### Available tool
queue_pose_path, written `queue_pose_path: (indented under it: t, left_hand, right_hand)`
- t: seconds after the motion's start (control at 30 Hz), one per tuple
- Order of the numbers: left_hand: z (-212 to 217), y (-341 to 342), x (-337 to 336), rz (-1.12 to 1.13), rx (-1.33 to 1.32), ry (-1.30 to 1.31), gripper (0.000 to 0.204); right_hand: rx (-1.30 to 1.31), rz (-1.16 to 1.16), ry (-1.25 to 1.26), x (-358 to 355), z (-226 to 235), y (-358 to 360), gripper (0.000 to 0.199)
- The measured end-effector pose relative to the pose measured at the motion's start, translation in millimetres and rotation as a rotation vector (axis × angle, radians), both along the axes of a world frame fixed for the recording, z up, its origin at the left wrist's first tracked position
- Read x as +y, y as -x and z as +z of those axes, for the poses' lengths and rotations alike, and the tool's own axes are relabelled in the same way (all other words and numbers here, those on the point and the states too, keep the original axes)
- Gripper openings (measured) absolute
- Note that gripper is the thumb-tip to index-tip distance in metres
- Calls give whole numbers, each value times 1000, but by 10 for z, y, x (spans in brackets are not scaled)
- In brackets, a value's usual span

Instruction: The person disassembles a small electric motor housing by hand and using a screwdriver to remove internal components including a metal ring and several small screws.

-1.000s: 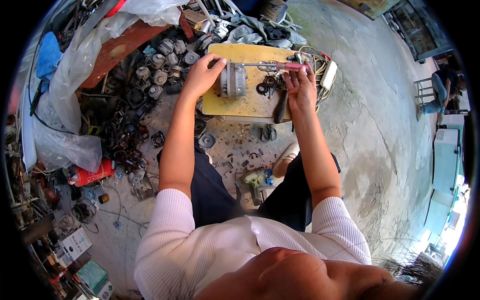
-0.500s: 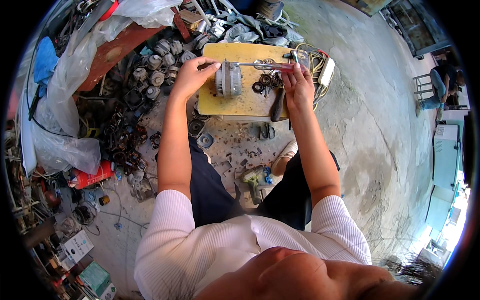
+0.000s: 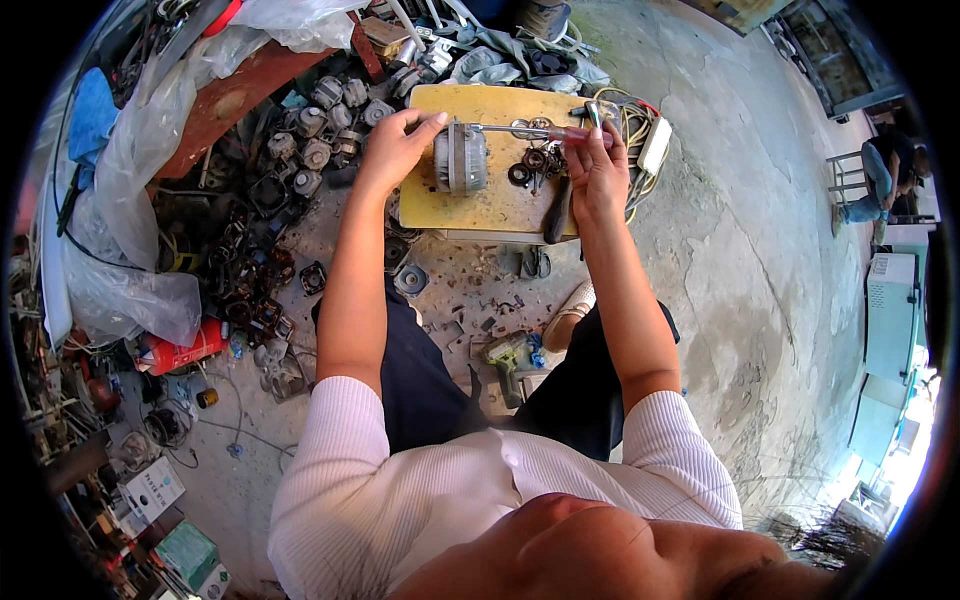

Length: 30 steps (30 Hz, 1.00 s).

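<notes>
A grey, finned electric motor point(image 3: 460, 160) rests on the left part of a yellow board-topped stand point(image 3: 430, 213). My left hand point(image 3: 393, 155) is closed at the motor's upper left edge, its thumb and fingertips against the casing; what lies between them is hidden. In my right hand point(image 3: 598, 175) is a screwdriver point(image 3: 575, 135) with a clear red handle. Its steel shaft runs leftward, and the tip meets the motor's upper right edge. Below the shaft lie dark rings and small metal parts point(image 3: 535, 163). A dark-handled tool point(image 3: 557, 212) lies near the right hand.
A white power strip point(image 3: 653, 145) with coiled cables sits right of the stand. Many used motors point(image 3: 315, 153) are heaped on the left. A green cordless drill point(image 3: 505, 365) stands between my legs. Further right, a seated person point(image 3: 880, 175) is beside a chair.
The fingers of my right hand have shifted round the screwdriver handle and spread slightly. My left hand stays at the motor, which sits almost unchanged in the picture.
</notes>
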<state>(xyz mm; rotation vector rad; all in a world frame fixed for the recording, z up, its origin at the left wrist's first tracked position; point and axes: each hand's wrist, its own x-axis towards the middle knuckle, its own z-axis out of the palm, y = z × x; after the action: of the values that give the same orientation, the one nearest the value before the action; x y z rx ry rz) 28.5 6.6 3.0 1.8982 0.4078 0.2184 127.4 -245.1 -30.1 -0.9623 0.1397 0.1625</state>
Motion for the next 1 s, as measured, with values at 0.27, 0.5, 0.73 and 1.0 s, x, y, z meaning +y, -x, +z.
queue_pose_path:
  t: [0.27,0.5,0.73,1.0]
  left_hand:
    - [-45,60,75,-44,11,43,37]
    - [-55,25,51,-11,25,20,33]
    - [36,137,13,28,-86,37,31]
    - [66,275,-191,59,-143,-86,23]
  right_hand:
    - [55,30,-83,44,64,40,33]
    - [73,62,-24,21,46,22,37]
    - [59,65,-45,49,46,62,42]
    - [73,56,-64,31,74,50,35]
